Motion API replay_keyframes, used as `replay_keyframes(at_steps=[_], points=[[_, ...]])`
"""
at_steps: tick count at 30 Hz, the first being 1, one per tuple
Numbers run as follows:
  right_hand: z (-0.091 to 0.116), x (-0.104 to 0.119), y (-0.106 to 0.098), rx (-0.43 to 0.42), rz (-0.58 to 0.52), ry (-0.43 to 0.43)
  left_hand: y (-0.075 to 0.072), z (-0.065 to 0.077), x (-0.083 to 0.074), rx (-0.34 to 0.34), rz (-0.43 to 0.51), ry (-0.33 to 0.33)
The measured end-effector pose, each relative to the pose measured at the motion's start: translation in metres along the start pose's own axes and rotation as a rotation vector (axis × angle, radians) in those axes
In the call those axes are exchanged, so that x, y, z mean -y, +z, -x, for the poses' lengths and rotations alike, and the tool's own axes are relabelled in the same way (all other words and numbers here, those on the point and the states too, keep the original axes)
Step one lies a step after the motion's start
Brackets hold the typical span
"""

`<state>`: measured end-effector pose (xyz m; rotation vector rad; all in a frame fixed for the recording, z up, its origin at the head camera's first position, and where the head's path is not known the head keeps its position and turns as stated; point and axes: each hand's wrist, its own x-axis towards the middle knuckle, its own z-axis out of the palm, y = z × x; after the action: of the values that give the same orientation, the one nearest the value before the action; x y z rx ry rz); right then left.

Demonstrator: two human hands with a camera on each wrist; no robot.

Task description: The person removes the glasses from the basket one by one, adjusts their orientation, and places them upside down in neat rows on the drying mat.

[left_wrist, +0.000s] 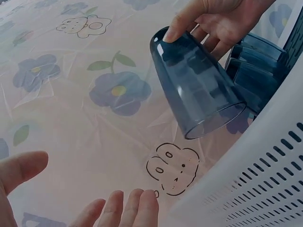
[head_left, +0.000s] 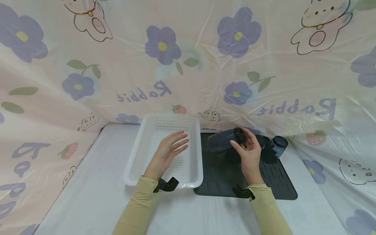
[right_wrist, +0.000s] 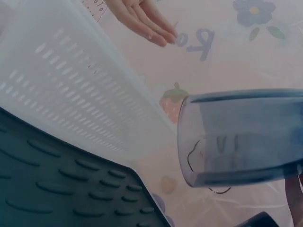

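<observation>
My right hand (head_left: pixel 251 153) holds a clear blue plastic cup (head_left: pixel 221 141) by its base end, above the dark mat. The cup lies nearly level in the air, its mouth towards the left. Seen from the left wrist, the thumb and fingers of the right hand (left_wrist: pixel 222 21) grip the closed end, and the cup (left_wrist: pixel 199 90) shows nothing inside. Over the white basket (head_left: pixel 200 169), my left hand (head_left: pixel 168 151) hovers with its fingers extended and spread, touching nothing.
A dark ridged drying mat (head_left: pixel 223 186) lies right of the basket. More blue cups, one of them upside down or tilted (head_left: pixel 279 143), stand at the mat's back right, partly behind the right hand. A patterned curtain (head_left: pixel 188 81) closes off the back and sides of the white table (head_left: pixel 97 189).
</observation>
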<state>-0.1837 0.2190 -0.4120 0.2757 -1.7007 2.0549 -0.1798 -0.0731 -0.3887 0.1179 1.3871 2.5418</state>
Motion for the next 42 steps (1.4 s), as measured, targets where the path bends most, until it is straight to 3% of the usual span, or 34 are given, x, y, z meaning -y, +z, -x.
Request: replay_keyframes(at_steps=[7,21,31,42], points=[[-0.002,-0.006,-0.001,-0.009,0.040,0.014,-0.003,0.002,0.000,-0.007,0.006,-0.005],[0.003,-0.017,0.005,0.032,0.235,-0.026,-0.013,0.002,-0.005,-0.036,0.017,0.000],[0.011,-0.006,0.020,0.072,0.284,-0.009,-0.027,0.007,-0.016,-0.060,0.019,0.014],[0.013,-0.014,0.024,0.090,0.285,-0.038,-0.048,0.012,-0.033,-0.126,0.042,0.035]])
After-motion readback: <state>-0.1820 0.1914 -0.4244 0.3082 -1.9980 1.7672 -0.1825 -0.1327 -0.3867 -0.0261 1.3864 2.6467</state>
